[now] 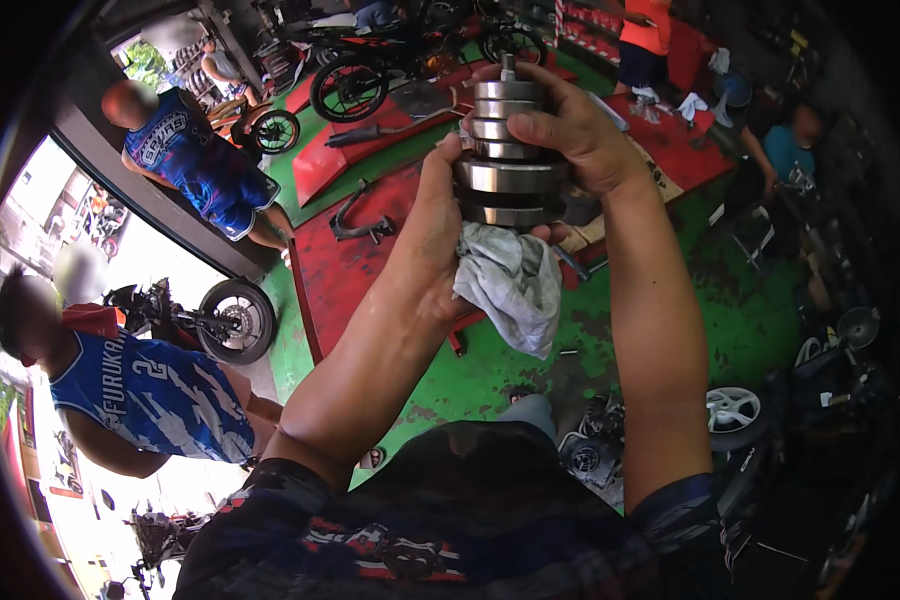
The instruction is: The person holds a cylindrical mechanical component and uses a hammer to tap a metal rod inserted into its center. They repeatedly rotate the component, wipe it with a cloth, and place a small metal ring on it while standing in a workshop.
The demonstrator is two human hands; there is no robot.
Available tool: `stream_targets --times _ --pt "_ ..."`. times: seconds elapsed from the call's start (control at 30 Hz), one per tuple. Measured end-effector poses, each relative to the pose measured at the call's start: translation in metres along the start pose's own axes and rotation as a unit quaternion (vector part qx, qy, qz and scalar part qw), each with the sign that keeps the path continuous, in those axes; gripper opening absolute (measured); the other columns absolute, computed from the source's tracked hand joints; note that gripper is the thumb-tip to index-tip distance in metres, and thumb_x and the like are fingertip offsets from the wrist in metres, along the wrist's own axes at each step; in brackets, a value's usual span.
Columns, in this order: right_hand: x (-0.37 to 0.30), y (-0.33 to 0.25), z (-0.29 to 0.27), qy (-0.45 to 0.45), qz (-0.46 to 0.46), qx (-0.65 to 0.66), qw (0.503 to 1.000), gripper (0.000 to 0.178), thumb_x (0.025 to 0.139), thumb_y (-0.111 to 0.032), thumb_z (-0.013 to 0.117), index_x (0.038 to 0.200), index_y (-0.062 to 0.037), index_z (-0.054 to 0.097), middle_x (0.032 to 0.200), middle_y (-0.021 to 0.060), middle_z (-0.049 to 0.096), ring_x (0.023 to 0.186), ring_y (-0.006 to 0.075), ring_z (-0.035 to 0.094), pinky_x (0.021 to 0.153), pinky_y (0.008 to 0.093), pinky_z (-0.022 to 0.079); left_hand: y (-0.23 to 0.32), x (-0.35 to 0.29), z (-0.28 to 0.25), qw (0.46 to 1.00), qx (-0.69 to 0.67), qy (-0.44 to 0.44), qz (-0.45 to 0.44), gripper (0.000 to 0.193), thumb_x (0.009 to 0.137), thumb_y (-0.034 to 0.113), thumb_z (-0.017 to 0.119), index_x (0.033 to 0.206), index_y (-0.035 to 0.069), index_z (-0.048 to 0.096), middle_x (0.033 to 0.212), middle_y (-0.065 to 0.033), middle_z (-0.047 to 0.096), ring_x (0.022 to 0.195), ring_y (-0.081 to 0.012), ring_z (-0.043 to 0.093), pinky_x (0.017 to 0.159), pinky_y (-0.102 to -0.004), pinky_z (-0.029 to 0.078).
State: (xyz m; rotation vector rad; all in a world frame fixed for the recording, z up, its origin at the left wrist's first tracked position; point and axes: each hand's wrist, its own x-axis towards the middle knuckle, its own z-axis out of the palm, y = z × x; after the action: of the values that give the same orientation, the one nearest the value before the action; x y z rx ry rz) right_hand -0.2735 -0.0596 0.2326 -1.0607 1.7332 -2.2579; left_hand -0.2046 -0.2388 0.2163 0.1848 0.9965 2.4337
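A shiny steel engine part (510,177) of stacked round discs, with a thin shaft at its top, is held upright in front of me. My left hand (438,215) is closed around its lower left side, thumb against the metal. A crumpled whitish-grey rag (510,290) hangs from below the part, beside my left palm. From the upper right, my right hand (580,130) grips the part, its thumb lying across the middle discs and its fingers curling behind the top. The fingers under the part are mostly hidden.
Beyond my hands is a red work platform (345,275) on a green floor (420,410), with a bent metal stand (365,215) on it. Motorcycles (355,85) stand at the back and left. Two people in blue jerseys (155,390) are at left; others work at far right.
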Motion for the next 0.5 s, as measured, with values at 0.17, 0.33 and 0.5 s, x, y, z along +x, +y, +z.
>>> stream_targets --times 0.17,0.33,0.5 --pt "-0.008 0.004 0.025 0.046 -0.033 -0.012 0.998 0.059 0.082 -0.025 0.087 0.131 -0.0066 0.061 0.11 0.0041 0.07 0.101 0.0154 0.067 0.091 0.0313 0.054 0.002 -0.018 -0.002 0.998 0.017 0.005 0.053 0.067 0.103 0.06 0.042 0.133 0.0 0.053 0.103 -0.0237 0.071 0.079 -0.039 0.074 0.063 -0.0393 0.066" --pt "-0.016 0.014 0.044 0.109 -0.051 -0.026 0.992 0.058 0.081 -0.026 0.087 0.129 -0.0061 0.063 0.108 0.0045 0.07 0.099 0.0146 0.066 0.091 0.0307 0.054 -0.004 -0.037 -0.011 0.998 0.015 0.038 0.038 0.066 0.102 0.061 0.046 0.129 0.002 0.057 0.103 -0.0213 0.072 0.08 -0.0336 0.075 0.066 -0.0395 0.066" --pt "-0.013 0.014 0.059 0.12 -0.042 -0.055 0.99 0.057 0.08 -0.025 0.088 0.126 -0.0029 0.062 0.107 0.0064 0.07 0.097 0.0151 0.066 0.088 0.0305 0.055 -0.005 -0.048 -0.019 0.998 0.012 0.047 0.043 0.063 0.103 0.059 0.045 0.129 0.002 0.057 0.102 -0.0217 0.072 0.079 -0.0331 0.075 0.066 -0.0381 0.066"
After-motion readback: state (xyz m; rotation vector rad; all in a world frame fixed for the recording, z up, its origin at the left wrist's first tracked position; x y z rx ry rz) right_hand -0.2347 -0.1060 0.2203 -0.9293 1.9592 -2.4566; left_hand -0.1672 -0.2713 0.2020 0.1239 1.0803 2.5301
